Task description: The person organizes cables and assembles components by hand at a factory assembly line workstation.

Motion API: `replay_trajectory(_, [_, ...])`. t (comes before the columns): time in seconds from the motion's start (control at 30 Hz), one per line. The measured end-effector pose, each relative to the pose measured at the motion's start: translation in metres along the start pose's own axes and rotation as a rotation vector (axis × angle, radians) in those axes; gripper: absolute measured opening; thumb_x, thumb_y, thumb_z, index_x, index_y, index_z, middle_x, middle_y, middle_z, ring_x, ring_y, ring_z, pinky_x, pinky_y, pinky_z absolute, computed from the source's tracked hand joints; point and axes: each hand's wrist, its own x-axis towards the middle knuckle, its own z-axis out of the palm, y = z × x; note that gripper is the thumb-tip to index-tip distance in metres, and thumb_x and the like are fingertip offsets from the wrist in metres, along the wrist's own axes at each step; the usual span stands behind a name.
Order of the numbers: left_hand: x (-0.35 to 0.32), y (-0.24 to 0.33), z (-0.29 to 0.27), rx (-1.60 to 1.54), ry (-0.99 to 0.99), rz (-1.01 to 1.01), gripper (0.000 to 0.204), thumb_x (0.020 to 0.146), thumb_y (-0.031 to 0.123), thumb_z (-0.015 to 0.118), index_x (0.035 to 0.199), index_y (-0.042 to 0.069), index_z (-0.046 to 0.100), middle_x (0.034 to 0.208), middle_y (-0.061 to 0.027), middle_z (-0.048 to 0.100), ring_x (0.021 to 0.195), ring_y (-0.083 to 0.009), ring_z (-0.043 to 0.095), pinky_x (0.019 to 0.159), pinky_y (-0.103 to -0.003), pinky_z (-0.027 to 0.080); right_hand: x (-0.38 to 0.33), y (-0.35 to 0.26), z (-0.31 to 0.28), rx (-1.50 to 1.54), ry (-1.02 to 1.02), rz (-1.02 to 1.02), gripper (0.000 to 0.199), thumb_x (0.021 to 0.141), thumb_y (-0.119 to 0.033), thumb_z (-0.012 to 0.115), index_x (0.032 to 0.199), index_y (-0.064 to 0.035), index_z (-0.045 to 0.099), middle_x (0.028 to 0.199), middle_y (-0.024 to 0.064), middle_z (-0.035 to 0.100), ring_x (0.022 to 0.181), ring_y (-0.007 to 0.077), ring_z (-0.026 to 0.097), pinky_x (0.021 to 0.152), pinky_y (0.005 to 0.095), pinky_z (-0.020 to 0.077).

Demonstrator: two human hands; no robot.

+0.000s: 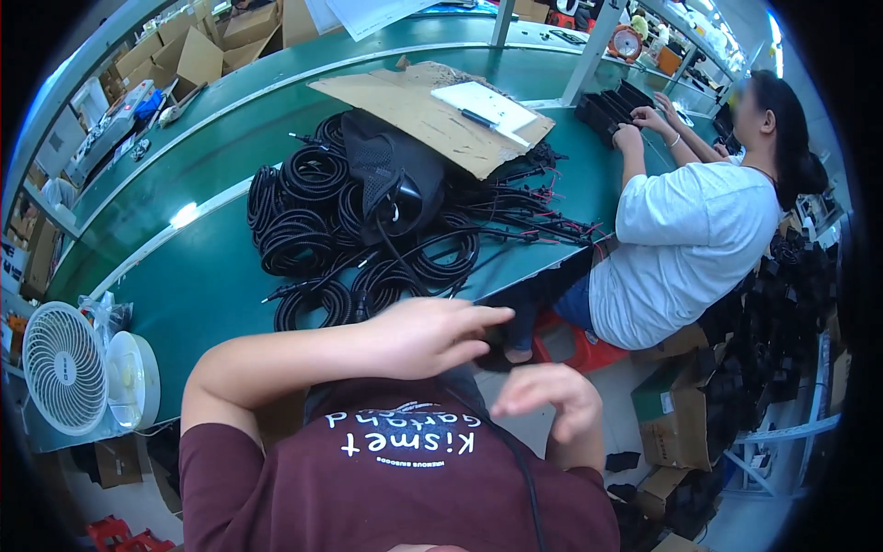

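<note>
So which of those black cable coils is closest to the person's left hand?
The coil at the pile's near edge, just beyond the left hand; the other coils lie farther up the green table.

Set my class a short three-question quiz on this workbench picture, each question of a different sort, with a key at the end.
1. True or false: the left hand grips a coiled black cable.
2. What lies on the cardboard sheet? A) scissors B) white paper with a pen C) a cup
3. Which thing stands at the bench's near left end, by the green table?

Key:
1. False; both it and the right hand are empty, held near the chest, short of the cable coils.
2. B, the white paper.
3. A white fan.
</note>
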Motion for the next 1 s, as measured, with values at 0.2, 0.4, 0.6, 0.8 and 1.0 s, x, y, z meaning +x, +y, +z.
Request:
replay_trajectory(0.2, [-0.013,-0.042,-0.064,0.402,0.679,-0.232,0.013,0.082,0.011,0.059,0.092,0.003,0.06,0.084,-0.0124,0.059,0.079,-0.0284,0.06,0.07,-0.036,0.049,0.026,-0.028,0.016,-0.189,-0.412,-0.222,0.048,0.085,-0.035,0.061,0.116,0.0006,0.057,0.11,0.0191,0.055,0.101,0.0336,0.052,0.086,0.0421,0.0361])
replay_trajectory(0.4, [0.038,-0.125,-0.128,0.924,0.264,-0.346,0.043,0.075,0.0,0.053,0.114,0.017,0.061,0.115,-0.0097,0.053,0.106,-0.0263,0.054,0.086,-0.036,0.048,0.013,-0.041,-0.014,-0.059,-0.213,-0.519,0.016,0.081,-0.011,0.064,0.093,-0.0006,0.064,0.079,0.01,0.055,0.068,0.0216,0.052,0.061,0.0355,0.0415])
replay_trajectory(0.6, [0.059,-0.159,-0.148,0.989,-0.157,-0.291,0.03,0.074,0.002,0.054,0.101,0.012,0.062,0.098,-0.0083,0.059,0.093,-0.0273,0.06,0.077,-0.037,0.05,-0.008,-0.039,-0.016,-1.002,0.899,-0.494,0.028,0.091,-0.033,0.052,0.086,-0.0071,0.064,0.068,0.0005,0.04,0.06,0.0135,0.036,0.055,0.0258,0.0273])
replay_trajectory(0.8, [0.049,-0.137,-0.161,0.837,0.024,-0.275,0.019,0.078,0.004,0.051,0.095,0.006,0.059,0.096,-0.0123,0.06,0.09,-0.0316,0.059,0.075,-0.04,0.048,-0.038,-0.032,-0.004,-0.787,1.226,0.347,0.056,0.097,-0.046,0.029,0.092,-0.0013,0.063,0.057,0.002,0.046,0.045,0.0093,0.04,0.042,0.0229,0.0316])
replay_trajectory(1.0, [0.046,-0.051,-0.168,0.822,0.005,-0.27,0.017,0.082,0.007,0.053,0.097,0.003,0.058,0.097,-0.0149,0.06,0.09,-0.034,0.058,0.077,-0.04,0.047,-0.059,-0.058,-0.002,0.021,1.416,-0.254,0.05,0.095,-0.051,0.03,0.097,-0.0029,0.046,0.069,0.016,0.062,0.061,0.0313,0.066,0.038,0.0295,0.0477])
